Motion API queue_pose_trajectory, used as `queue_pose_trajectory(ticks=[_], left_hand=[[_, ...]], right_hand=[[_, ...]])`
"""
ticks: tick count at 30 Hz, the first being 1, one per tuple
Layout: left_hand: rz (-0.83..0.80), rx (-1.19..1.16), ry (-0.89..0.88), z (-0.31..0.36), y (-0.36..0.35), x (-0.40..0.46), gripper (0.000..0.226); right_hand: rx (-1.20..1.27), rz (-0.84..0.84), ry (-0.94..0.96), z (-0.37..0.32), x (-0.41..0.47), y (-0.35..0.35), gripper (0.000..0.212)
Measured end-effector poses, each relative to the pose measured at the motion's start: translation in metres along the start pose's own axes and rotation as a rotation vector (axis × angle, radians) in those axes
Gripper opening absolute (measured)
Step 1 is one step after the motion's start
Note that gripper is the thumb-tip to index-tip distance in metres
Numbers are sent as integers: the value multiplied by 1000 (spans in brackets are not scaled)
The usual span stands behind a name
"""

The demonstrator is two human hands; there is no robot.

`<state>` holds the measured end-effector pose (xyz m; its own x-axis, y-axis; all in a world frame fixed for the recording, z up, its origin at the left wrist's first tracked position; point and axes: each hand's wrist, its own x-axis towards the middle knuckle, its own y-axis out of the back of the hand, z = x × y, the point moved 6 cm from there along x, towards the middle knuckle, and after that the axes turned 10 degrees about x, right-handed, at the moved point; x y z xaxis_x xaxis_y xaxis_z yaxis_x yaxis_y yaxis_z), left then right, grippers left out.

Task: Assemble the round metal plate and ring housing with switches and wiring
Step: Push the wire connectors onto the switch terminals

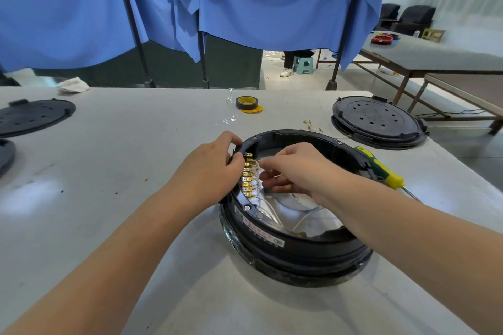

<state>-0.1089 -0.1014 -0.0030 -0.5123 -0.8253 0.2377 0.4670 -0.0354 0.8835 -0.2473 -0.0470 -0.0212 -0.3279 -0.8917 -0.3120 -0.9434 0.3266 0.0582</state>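
A black ring housing (296,247) stands on the white table in front of me, with the shiny round metal plate (283,215) inside it. A row of gold switch terminals (249,178) runs along the ring's inner left wall. My left hand (209,171) grips the ring's left rim from outside, thumb and fingers curled over the black switch block at the top. My right hand (291,168) reaches inside the ring and pinches a thin white wire (304,219) near the upper terminals. More white wires lie looped on the plate.
A yellow-green screwdriver (381,168) lies against the ring's right side. A roll of dark tape (245,103) sits at the far middle. Black round lids lie at the far right (378,122) and far left (32,115). Blue curtains hang behind the table.
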Motion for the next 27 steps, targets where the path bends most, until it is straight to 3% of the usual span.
queue_pose_trajectory(ticks=[7, 11, 16, 20, 27], left_hand=[[-75, 2, 19, -1, -1, 1, 23], [-54, -20, 38, -3, 1, 3, 19], [-3, 3, 61, -5, 5, 7, 23], [-48, 6, 88, -2, -1, 24, 30], [17, -89, 127, 6, -16, 41, 23]], right_hand=[[6, -10, 13, -21, -5, 22, 12], [-35, 28, 203, -46, -5, 57, 15], [-182, 236, 447, -61, -1, 111, 14], [-252, 329, 455, -53, 17, 138, 12], [-405, 326, 348, -35, 68, 152, 7]])
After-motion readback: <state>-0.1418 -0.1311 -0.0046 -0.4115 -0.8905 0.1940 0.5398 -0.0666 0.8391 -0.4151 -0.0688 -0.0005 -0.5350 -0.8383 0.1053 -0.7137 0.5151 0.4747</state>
